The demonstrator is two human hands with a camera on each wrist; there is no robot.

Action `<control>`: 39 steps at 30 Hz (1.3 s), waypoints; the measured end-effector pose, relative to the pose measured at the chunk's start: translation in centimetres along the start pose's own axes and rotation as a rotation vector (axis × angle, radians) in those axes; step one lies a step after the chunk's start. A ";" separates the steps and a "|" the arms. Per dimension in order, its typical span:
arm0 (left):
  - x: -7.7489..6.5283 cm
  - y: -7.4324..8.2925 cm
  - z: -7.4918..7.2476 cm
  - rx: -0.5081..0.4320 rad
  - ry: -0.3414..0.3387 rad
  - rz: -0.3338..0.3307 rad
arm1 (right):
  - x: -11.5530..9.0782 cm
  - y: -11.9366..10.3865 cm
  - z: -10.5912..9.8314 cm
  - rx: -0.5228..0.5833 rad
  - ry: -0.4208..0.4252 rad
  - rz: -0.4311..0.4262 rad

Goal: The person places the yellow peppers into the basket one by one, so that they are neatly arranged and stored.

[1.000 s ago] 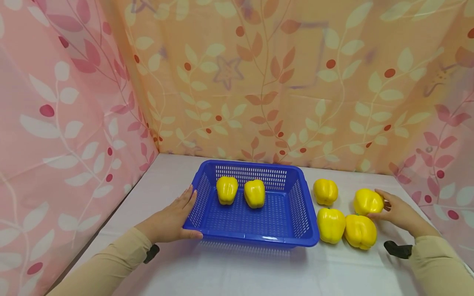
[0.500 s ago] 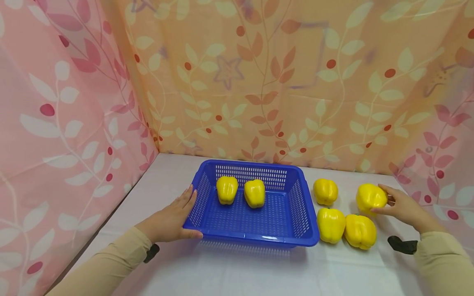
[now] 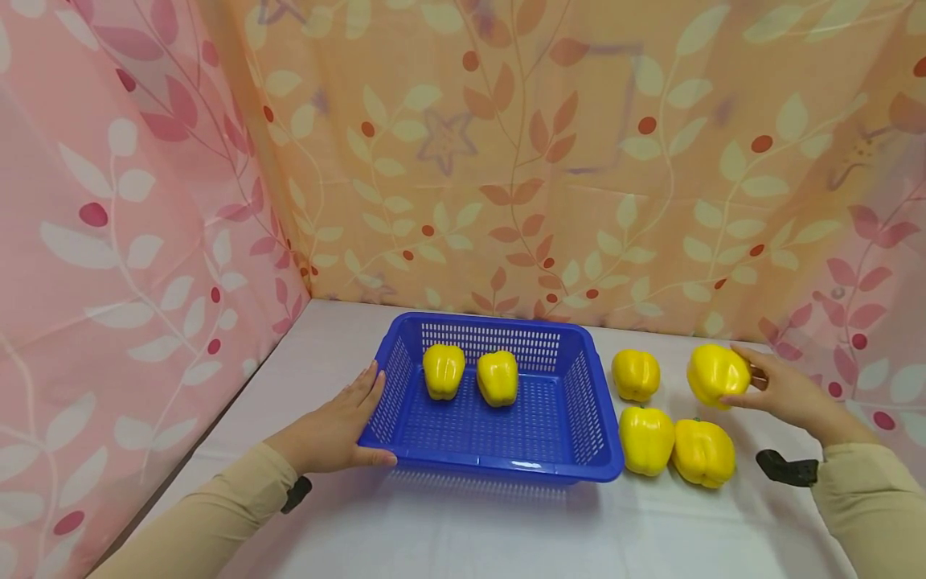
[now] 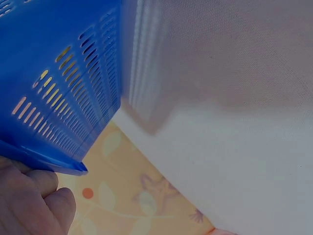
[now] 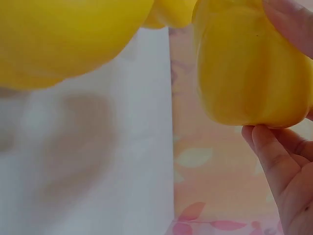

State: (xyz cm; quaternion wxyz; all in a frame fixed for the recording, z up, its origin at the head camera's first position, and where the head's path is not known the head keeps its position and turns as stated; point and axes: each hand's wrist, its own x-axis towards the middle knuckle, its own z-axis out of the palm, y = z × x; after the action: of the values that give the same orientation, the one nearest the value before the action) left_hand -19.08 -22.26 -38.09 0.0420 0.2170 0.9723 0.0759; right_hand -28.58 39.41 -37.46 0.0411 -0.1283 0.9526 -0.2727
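My right hand (image 3: 784,398) pinches a yellow bell pepper (image 3: 719,375) between thumb and fingers at the right of the head view. In the right wrist view the fingertips press against the lower end of this held pepper (image 5: 252,68). At the left, my left hand (image 3: 336,426) rests on the corner of a blue plastic basket (image 3: 499,462), fingers straight along its left rim and thumb at the front rim. The left wrist view shows the left fingers (image 4: 41,183) right at the basket's rim. Inside the basket lie two yellow bell peppers (image 3: 444,372).
Beside the basket's right wall, three yellow bell peppers (image 3: 647,441) rest on the white-covered table (image 3: 434,535), close to the held one. Leaf-patterned curtains (image 3: 506,161) enclose the table at the back and both sides.
My right hand has lifted the pepper it holds up off the table, first slightly rightward and then back left. The left hand and basket have stayed still.
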 end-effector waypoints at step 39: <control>0.0 -0.1 0.1 -0.002 0.016 0.008 | 2.7 -9.8 0.8 0.025 -0.030 -0.242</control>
State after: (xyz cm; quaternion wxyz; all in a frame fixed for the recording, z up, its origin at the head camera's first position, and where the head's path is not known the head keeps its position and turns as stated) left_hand -19.08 -22.32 -38.16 0.0342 0.2205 0.9716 0.0788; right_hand -28.89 30.27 -32.96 0.0240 -0.2458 0.9260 -0.2855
